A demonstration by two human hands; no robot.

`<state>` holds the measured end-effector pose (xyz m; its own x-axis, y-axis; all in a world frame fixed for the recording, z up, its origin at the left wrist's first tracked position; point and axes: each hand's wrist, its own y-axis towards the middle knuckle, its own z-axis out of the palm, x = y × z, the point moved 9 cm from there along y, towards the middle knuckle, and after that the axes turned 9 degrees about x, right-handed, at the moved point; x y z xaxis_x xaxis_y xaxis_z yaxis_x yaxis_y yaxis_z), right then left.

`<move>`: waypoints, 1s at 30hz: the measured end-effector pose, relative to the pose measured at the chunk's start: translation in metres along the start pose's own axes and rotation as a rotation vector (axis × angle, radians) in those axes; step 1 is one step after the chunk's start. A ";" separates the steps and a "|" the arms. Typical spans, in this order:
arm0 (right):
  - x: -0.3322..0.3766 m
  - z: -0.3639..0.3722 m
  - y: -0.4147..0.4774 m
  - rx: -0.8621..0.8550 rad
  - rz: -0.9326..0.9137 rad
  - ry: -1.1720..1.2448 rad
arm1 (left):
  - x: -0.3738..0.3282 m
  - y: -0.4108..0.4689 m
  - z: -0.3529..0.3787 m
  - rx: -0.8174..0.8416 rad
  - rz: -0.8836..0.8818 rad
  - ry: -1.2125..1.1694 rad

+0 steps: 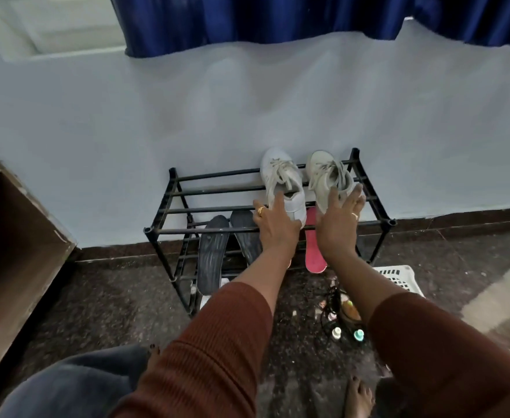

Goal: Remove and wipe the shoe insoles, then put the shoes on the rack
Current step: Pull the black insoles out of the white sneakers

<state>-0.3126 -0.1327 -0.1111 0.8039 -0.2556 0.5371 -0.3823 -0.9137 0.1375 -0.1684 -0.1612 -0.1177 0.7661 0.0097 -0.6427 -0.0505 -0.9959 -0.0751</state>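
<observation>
Here, leftmost, a brown wooden cabinet (15, 236) edge juts in over dark speckled stone floor (121, 300), with bare floor between it and the black tube-frame shoe rack (163, 230). The rack stands against the pale wall (247, 110); its top tier is parallel bars, the left half of them bare.

Lower tier, left part: two dark ribbed insoles (213, 251) lean against the bars, one beside the other. Further right a pink insole (314, 248) lies under the top bars, its rounded end past the rack's front edge.

Top tier, right half: white shoe (281, 179) and, beside it, grey shoe (326, 179), both laced, toes toward the wall, a narrow gap between them.

Left hand (275, 221): fingers straight, laid on the heel end of the white shoe, not curled around it; ring visible. Right hand (338, 218): fingers spread and straight, palm against the heel of the grey shoe; ring visible. Both sleeves are rust-coloured rib knit.

Floor right of the arms: small bottles (347, 333) and tangled dark cords, then a white slotted plastic basket (398, 276) near the rack's right front leg. Blue curtain (278, 16) hangs above.
</observation>
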 end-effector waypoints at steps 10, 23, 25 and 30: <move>-0.017 -0.005 0.048 0.132 0.110 0.030 | -0.008 0.020 0.009 0.003 0.065 -0.125; -0.005 -0.023 -0.027 0.023 0.072 0.177 | 0.000 -0.051 -0.010 -0.027 0.180 -0.113; -0.002 -0.027 -0.047 0.020 0.072 0.174 | 0.005 -0.067 -0.017 -0.020 0.199 -0.079; 0.006 -0.030 -0.098 0.020 0.059 0.154 | 0.021 -0.115 -0.027 -0.032 0.240 -0.023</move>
<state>-0.2842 -0.0353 -0.0959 0.7005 -0.2585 0.6651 -0.4159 -0.9054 0.0861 -0.1294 -0.0486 -0.1015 0.7196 -0.2259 -0.6566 -0.2090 -0.9722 0.1055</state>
